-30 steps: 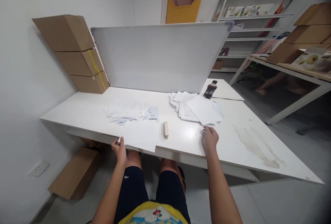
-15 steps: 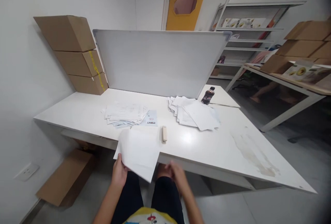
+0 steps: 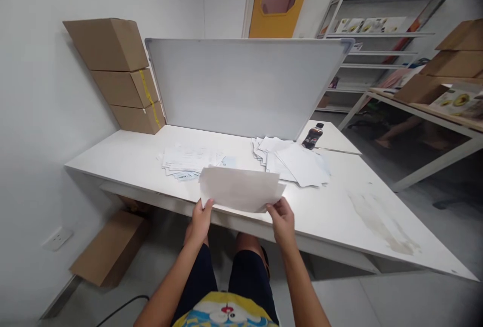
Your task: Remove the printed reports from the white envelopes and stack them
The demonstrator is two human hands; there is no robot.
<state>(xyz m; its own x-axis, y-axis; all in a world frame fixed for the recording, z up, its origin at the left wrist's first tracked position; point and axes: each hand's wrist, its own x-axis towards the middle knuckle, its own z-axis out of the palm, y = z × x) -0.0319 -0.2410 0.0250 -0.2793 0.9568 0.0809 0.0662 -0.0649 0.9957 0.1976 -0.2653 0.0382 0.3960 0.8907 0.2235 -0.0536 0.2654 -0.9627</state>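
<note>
White paper sheets (image 3: 239, 189) are held up over the desk's front edge, their edges slightly offset at the right. My left hand (image 3: 200, 219) pinches their lower left corner, and my right hand (image 3: 282, 219) grips the lower right corner. Behind them on the left lies a pile of printed papers (image 3: 188, 160), with part of a light blue sheet (image 3: 229, 161) beside it. A larger, fanned-out pile of white papers (image 3: 298, 162) lies to the right. The stapler is not visible now; the held sheets cover that part of the desk.
A whiteboard (image 3: 245, 88) stands along the back of the white desk (image 3: 124, 158). Stacked cardboard boxes (image 3: 128, 78) are at its left end. A dark bottle (image 3: 313, 136) stands behind the right pile. Another box (image 3: 109, 246) is on the floor. A person's leg shows under the far table.
My right hand has come up from near my lap and taken the sheets' right side. The sheets have moved right and been raised upright. The view has shifted slightly.
</note>
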